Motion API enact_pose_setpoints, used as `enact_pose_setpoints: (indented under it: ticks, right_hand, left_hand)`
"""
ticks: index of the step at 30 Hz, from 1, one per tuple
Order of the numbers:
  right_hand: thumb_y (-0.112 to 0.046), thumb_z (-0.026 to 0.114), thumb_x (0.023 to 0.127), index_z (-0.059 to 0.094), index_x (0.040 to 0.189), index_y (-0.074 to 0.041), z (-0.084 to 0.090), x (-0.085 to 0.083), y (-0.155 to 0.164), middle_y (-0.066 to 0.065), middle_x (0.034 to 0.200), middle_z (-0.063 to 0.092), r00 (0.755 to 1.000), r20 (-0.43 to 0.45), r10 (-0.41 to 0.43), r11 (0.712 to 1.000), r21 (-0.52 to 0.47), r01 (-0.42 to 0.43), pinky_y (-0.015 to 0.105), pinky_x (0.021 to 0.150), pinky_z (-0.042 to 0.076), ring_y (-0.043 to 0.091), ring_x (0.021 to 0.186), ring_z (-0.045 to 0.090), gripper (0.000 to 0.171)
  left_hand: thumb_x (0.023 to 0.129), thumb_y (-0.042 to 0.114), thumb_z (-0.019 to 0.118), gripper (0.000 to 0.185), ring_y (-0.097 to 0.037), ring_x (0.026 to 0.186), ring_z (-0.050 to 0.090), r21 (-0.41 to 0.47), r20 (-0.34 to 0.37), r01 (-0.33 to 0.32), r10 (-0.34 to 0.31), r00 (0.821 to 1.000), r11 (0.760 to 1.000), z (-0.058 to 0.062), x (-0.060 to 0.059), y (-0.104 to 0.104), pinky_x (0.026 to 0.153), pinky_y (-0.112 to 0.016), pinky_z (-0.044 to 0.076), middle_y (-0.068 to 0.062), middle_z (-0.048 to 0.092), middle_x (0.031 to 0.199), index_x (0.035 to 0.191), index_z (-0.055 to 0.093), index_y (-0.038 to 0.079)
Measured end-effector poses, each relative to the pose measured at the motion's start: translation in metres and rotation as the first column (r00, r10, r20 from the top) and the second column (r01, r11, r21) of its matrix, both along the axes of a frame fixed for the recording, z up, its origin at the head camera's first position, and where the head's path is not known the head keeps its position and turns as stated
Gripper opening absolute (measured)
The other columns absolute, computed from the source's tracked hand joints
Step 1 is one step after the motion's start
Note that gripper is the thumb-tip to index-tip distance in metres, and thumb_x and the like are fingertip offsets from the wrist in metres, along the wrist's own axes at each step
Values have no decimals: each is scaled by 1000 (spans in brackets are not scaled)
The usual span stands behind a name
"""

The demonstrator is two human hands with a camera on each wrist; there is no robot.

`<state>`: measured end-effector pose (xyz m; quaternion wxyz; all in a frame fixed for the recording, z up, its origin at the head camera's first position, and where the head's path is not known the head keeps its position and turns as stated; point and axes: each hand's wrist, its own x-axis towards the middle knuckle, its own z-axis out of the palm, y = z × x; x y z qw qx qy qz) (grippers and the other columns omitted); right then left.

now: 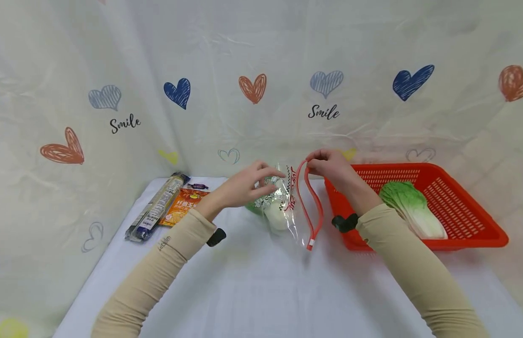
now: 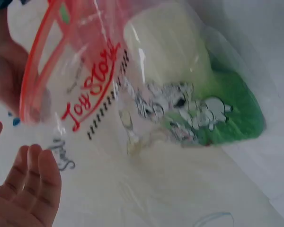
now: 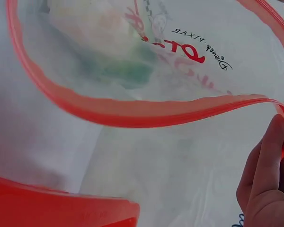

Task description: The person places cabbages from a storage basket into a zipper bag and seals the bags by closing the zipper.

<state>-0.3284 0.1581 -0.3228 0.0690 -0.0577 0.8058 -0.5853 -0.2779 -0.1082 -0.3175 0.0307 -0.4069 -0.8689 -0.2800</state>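
— Where's the zip bag (image 1: 286,202), and how does it lie?
— Mid-table, mouth facing the red basket (image 1: 455,197), its red zip strip running toward the person. Right hand (image 1: 333,169) pinches the strip; left hand (image 1: 248,185), fingers relaxed, touches the bag's side.
— Nearby?
— Snack packets (image 1: 168,206) left.

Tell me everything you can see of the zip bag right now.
The zip bag is clear, thin plastic with a red zip strip, red lettering and cartoon print. Its mouth gapes open, facing the basket side. Inside lies a white-and-green vegetable. The bag rests on the white table. The right hand pinches the zip strip; the left hand touches the bag's far side.
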Motion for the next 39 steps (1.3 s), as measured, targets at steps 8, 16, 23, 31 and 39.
enact_pose_setpoints:
  ticks: [8,16,23,31,39]
  right_hand:
    - [-21,57,96,58,120,1,10,4,-5,14,116,58,1000,-13,18,1000,18,-18,41,103,44,28,107,63,32]
    - [-17,57,97,60,117,-4,5,4,-5,13,116,57,995,-101,-12,999,29,16,39,98,48,26,100,67,25]
    - [-19,66,93,53,130,-8,-5,23,-5,14,130,46,922,-387,-6,977,193,87,43,80,56,28,97,65,41]
    - [-11,74,86,58,121,-7,-23,52,-11,17,119,47,876,-445,185,879,474,55,40,73,58,28,90,64,38]
    - [-15,71,89,62,126,-9,-39,38,-3,13,116,56,911,-352,217,887,461,-33,42,75,57,30,96,65,38]
  left_hand:
    - [98,38,58,35,-10,75,55,-185,-134,-162,138,981,969,-16,22,47,61,-23,47,-1,54,107,131,60,25]
    - [91,6,60,20,-12,73,55,-18,-203,-294,285,937,956,-27,16,51,60,-25,46,-2,63,91,110,62,6]
    - [85,-7,54,25,-15,73,53,179,-269,-355,392,880,918,-12,7,46,64,-26,45,-5,60,85,107,63,2]
    - [88,-3,54,25,-16,75,56,197,-252,-409,449,857,891,-4,4,47,64,-27,48,-5,62,89,111,63,2]
    - [86,0,62,24,-16,73,56,194,-199,-383,419,886,903,-4,5,41,64,-26,47,-5,64,91,110,63,3]
